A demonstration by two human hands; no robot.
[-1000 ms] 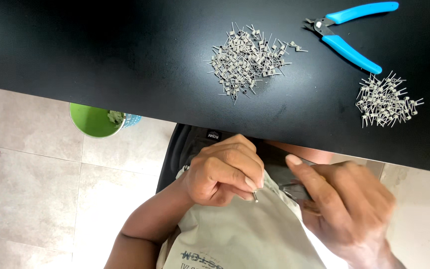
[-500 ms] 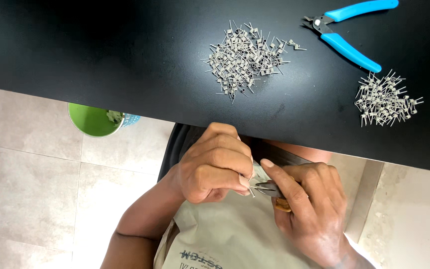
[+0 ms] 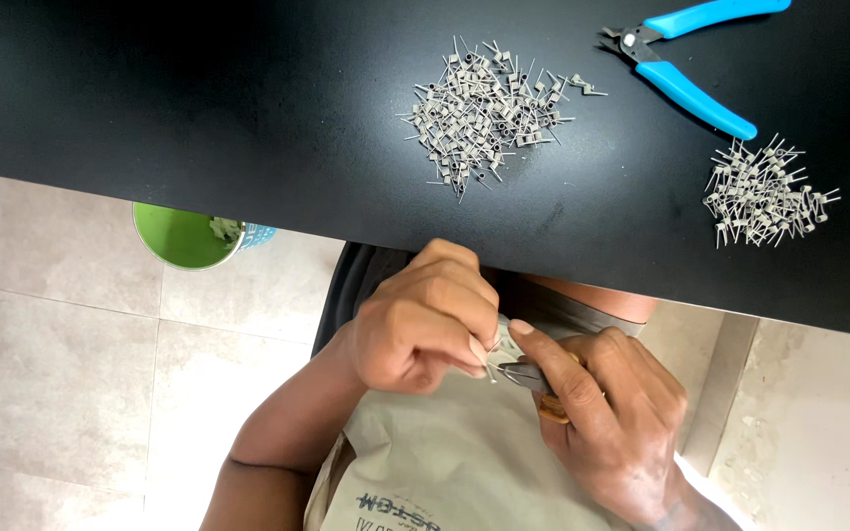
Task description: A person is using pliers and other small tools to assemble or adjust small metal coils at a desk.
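Observation:
Below the table's near edge, my left hand (image 3: pixel 425 320) pinches a small metal wire coil (image 3: pixel 492 366) between thumb and fingertips. My right hand (image 3: pixel 607 413) grips small pliers (image 3: pixel 531 379) with an orange-brown handle, their dark jaws touching the coil. Both hands meet over my lap, above a beige shirt. A large pile of similar grey wire coils (image 3: pixel 484 108) lies on the black table (image 3: pixel 199 108), and a smaller pile (image 3: pixel 764 192) lies at the right.
Blue-handled cutters (image 3: pixel 686 59) lie at the table's far right, between the two piles. A green bucket (image 3: pixel 189 236) stands on the tiled floor (image 3: pixel 61 344) under the table's edge at the left.
My right hand has moved left and closed in on my left hand, bringing the pliers' jaws to the coil. My left hand shifted slightly up and left.

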